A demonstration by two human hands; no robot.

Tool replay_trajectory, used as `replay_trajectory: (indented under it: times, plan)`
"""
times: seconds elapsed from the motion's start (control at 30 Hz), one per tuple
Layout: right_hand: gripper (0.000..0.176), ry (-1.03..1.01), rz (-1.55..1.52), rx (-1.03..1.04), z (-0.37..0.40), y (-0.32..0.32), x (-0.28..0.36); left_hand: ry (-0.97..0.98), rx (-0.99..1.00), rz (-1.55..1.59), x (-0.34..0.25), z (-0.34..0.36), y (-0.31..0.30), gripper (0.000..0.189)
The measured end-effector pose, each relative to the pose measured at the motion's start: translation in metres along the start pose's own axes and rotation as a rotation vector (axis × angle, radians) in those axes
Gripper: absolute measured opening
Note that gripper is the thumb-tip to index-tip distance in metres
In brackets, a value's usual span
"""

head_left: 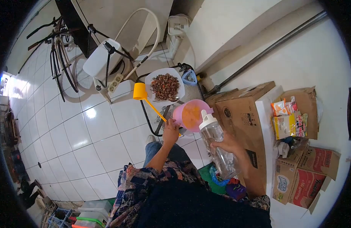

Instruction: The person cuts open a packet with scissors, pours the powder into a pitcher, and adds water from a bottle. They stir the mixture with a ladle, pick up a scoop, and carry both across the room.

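Scoop (pixel 139 91) of yellow plastic sits in my left grip (pixel 171 131), closed round the handle just beside the pink tub (pixel 177 114); its cup points far and left, near the white dish (pixel 182 92). My right grip (pixel 225 145) is wrapped about the clear bottle (pixel 222 163), which leans with its white lid (pixel 208 120) at the tub's right side, touching or apart I cannot tell. Handling both well, I judge, calls for a firm hold on the bottle's smooth side and a scoop handle clear of the tub's rim. Orange contents (pixel 191 116) show inside the tub, liquid or solid unclear. Small brown pieces (pixel 164 87) heap the dish. The bottle looks nearly empty, though glare hides any remainder.
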State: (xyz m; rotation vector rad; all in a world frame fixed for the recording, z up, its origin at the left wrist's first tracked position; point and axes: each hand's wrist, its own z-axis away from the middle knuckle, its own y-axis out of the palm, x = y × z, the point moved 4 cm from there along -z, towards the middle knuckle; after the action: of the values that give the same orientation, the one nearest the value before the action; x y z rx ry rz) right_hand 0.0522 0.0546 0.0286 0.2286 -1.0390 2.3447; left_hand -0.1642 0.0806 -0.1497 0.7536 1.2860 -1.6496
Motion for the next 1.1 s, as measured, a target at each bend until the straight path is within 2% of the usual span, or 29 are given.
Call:
replay_trajectory:
  times: [0.17, 0.23, 0.47, 0.57, 0.67, 0.73, 0.97, 1.03, 1.1]
  plan:
    - [0.085, 0.024, 0.002, 0.056, 0.002, -0.004, 0.004, 0.005, -0.009, -0.032, -0.002, 0.0, -0.001, 0.029]
    - [0.085, -0.009, 0.025, -0.009, 0.001, -0.004, 0.0, 0.013, -0.013, -0.034, -0.004, 0.001, -0.002, 0.029]
    - [0.082, 0.021, 0.026, -0.039, -0.011, 0.003, -0.023, -0.019, -0.009, -0.031, -0.01, 0.001, -0.006, 0.027]
    - [0.083, 0.038, 0.047, 0.017, -0.011, 0.002, -0.022, 0.026, -0.014, -0.012, -0.009, 0.002, -0.006, 0.026]
    - [0.085, 0.037, 0.042, 0.023, -0.006, -0.002, -0.011, 0.04, 0.053, -0.054, -0.009, 0.0, -0.004, 0.031]
    - [0.087, -0.059, 0.015, -0.041, -0.012, 0.004, -0.021, 0.046, 0.038, -0.026, -0.016, 0.002, -0.009, 0.024]
    - [0.09, -0.053, -0.042, 0.026, -0.008, 0.003, -0.014, -0.032, 0.112, 0.027, 0.012, -0.01, 0.008, 0.027]
    - [0.09, 0.075, 0.013, 0.052, -0.005, 0.001, -0.012, -0.026, 0.113, 0.067, 0.013, -0.01, 0.008, 0.029]
    - [0.087, 0.024, 0.047, 0.017, -0.007, 0.001, -0.011, -0.014, 0.107, 0.053, 0.013, -0.01, 0.007, 0.029]
